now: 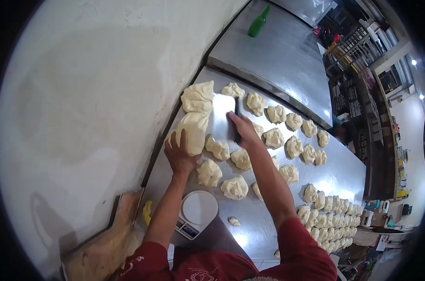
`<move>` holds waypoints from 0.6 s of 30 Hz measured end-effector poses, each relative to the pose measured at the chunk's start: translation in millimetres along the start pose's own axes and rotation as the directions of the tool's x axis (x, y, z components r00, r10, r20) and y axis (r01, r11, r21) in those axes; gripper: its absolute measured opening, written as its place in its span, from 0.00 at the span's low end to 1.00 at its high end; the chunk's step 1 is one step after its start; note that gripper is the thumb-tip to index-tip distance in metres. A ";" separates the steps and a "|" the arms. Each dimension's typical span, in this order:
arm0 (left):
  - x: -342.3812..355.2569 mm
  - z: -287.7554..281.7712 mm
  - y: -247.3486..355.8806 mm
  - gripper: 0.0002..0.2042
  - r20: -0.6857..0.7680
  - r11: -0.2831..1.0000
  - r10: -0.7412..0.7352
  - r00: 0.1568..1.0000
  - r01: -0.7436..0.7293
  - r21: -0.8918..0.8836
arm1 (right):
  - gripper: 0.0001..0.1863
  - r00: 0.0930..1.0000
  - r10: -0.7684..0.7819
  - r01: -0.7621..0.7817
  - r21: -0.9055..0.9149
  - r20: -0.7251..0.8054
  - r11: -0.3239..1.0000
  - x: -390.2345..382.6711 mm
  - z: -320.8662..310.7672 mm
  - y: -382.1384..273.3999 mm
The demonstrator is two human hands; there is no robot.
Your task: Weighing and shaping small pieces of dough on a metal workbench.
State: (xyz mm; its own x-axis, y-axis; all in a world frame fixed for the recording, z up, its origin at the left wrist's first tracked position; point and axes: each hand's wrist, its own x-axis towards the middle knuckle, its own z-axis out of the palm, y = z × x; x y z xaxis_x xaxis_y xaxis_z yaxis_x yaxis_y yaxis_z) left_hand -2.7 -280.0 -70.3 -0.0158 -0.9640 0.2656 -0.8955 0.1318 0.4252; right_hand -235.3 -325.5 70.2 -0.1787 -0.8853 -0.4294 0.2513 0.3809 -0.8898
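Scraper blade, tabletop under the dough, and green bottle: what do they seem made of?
The scraper blade looks like metal, pale and shiny, though blur hides its finish. The tabletop is probably stainless steel: grey with bright, smeared reflections. The glossy green bottle could be glass or plastic: its sheen fits both.

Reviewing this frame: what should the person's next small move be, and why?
Probably press the scraper down across the large dough mass, clear of the left grip, to part off a piece. The right grip holds the scraper beside the dough, the left one rests on its near end, and separate dough lumps lie alongside. Blur hides whether blade and dough touch.
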 end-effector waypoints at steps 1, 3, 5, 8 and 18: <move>4.3 0.1 5.0 0.57 -0.012 1.000 0.020 1.000 -0.020 -0.005 | 0.18 0.999 -0.042 0.043 -0.014 0.022 0.999 40.0 10.9 -6.9; 6.7 1.2 6.7 0.55 -0.009 0.999 0.037 0.999 -0.037 -0.034 | 0.18 0.999 -0.037 0.036 -0.026 -0.026 0.999 104.9 33.8 -12.5; 6.7 -2.2 -0.6 0.52 -0.010 0.998 0.037 0.999 -0.037 -0.053 | 0.18 1.000 -0.009 0.009 -0.030 -0.008 1.000 143.8 43.7 -2.3; 15.6 -7.3 -1.7 0.50 -0.018 0.996 0.033 0.999 -0.035 -0.082 | 0.19 0.996 0.088 -0.088 -0.036 0.000 0.995 191.8 47.6 15.1; 27.0 -6.5 -13.7 0.36 0.111 0.828 -0.179 0.978 0.211 -0.519 | 0.18 0.983 0.123 -0.146 0.177 0.136 0.973 201.0 49.9 53.0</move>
State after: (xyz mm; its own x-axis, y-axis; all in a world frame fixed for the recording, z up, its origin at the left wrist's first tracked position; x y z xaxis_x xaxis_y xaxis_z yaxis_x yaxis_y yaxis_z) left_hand 12.0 -306.4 -63.4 0.0953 -0.9916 0.0871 -0.5144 0.0258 0.8572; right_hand -210.4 -496.5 -55.6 -0.0156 -0.8598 -0.5104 0.4391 0.4527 -0.7760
